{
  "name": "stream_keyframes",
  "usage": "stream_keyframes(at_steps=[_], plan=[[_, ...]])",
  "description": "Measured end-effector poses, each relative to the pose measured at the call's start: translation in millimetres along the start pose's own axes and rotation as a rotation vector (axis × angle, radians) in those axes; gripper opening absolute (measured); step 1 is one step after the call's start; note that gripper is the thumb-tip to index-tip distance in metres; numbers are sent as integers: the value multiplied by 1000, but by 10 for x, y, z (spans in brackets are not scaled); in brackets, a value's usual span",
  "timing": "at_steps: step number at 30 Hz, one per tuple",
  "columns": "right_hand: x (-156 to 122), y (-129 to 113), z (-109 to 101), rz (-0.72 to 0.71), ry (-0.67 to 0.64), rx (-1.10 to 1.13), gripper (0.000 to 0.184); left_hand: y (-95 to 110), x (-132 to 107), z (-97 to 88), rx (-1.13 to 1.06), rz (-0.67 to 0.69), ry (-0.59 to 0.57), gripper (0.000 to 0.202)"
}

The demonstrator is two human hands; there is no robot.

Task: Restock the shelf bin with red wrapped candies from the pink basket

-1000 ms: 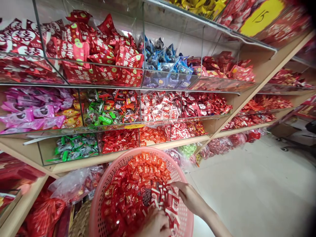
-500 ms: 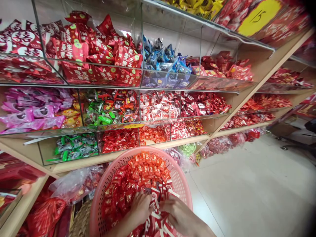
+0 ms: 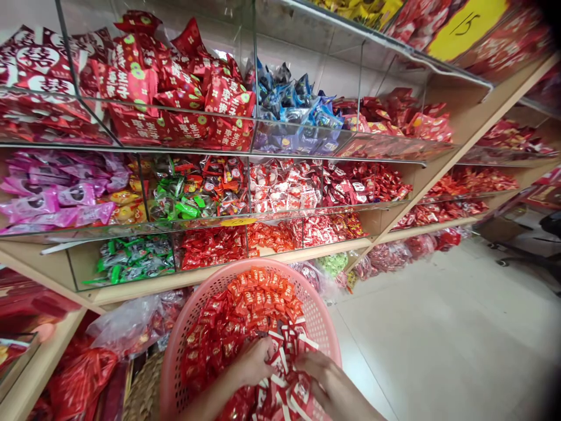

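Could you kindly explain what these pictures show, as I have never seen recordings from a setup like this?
No machine is involved: a person wears one camera on their head, which looks forward and down at their own bare hands. The left hand and right hand are inside a pink plastic basket heaped with red-wrapped sweets, among red-and-white packets. I cannot tell whether either hand grips one. Ahead stand wooden shelves carrying clear bins of wrapped sweets.
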State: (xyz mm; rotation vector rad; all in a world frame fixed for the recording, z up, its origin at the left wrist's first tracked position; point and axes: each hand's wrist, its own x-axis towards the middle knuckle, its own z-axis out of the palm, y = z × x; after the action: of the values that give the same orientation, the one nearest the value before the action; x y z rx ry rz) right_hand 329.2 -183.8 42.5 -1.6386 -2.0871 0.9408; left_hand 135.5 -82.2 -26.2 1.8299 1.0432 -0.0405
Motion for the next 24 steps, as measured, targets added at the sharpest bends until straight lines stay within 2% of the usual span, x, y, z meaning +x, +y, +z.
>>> stream_keyframes(at_steps=[4, 7, 9, 12, 14, 17, 20, 24], plan=[[-110, 108, -194, 95, 154, 33, 40, -18, 62, -94, -136, -17, 120, 21], [-184, 253, -253, 104, 296, 28, 33, 104, 124, -134, -238, -5, 161, 24], [-210, 330, -255, 92, 371, 25, 31, 260, 175, -70, -309, 1, 166, 26], [-209, 363, -234, 81, 419, 12, 31, 533, 237, 162, -386, -60, 203, 21], [-180, 329, -218, 77, 402, -21, 34, 675, 243, 326, -344, -72, 226, 21], [-96, 227, -195, 45, 307, -115, 36, 750, 195, 416, -58, -17, 271, 18], [26, 135, -153, -14, 162, -224, 35, 672, 133, 270, 132, 2, 247, 18], [177, 140, -34, -22, 33, -327, 33, 478, 89, -23, 254, -151, 285, 24]])
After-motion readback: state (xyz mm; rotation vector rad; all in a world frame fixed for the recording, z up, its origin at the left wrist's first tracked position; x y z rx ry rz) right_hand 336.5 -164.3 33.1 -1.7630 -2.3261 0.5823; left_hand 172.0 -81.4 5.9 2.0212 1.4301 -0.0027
